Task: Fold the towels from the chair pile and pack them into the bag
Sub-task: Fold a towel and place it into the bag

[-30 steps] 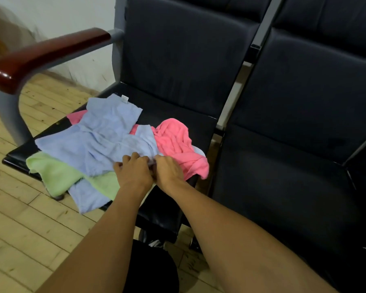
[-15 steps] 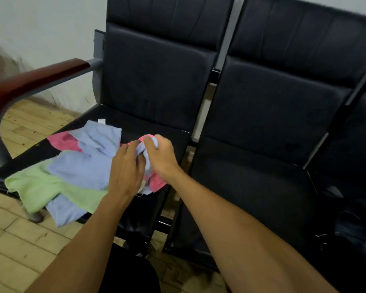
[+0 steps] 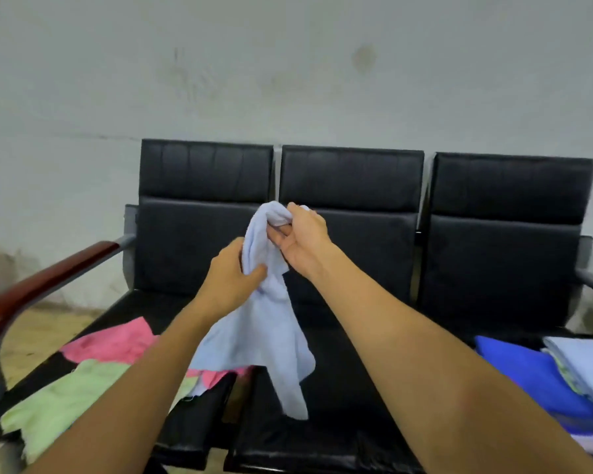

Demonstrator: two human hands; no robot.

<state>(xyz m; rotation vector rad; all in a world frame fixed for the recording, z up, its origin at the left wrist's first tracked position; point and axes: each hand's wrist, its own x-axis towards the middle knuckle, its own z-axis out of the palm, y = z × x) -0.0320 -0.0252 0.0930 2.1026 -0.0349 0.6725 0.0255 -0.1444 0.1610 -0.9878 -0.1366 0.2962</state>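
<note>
Holding light blue towel (image 3: 264,333) aloft over middle seat (image 3: 339,388); I am reading its long axis as near vertical, bunched top, loose tail hanging down. Right hand (image 3: 300,239) is pinching top end; left hand (image 3: 231,278) is gripping just below, both clamped on cloth, close together. I am judging spread needs hands parting sideways. Remaining pile, pink towel (image 3: 117,342) and green towel (image 3: 65,398), is lying lower left; folded stack (image 3: 569,371) is lying right.

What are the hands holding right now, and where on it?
Both hold the light blue towel, lifted off the chair. The right hand pinches its bunched top end; the left hand grips it just below. The rest hangs loose.
</note>
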